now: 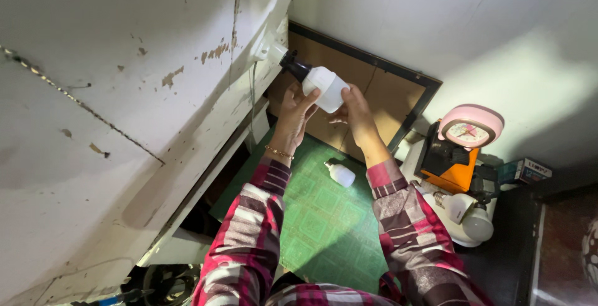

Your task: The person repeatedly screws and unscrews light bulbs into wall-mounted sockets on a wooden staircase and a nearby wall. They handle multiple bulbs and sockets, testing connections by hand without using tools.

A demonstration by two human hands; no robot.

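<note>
A white light bulb (326, 86) sits in a black lamp holder (293, 66) fixed to the white wall fitting (271, 48) at the upper middle. Both my hands are raised to it. My left hand (296, 114), with a thin gold bracelet on the wrist, grips the bulb from the left and below. My right hand (354, 111) cups the bulb's right side, fingers curled on it. A second white bulb (340, 174) lies loose on the green patterned surface (324, 219) below my arms.
A peeling white wall (124, 94) fills the left. A brown board in a dark frame (386, 94) leans behind the bulb. At right stand a pink clock (468, 130), an orange box (447, 164), two more bulbs (467, 214) and a small carton (526, 171).
</note>
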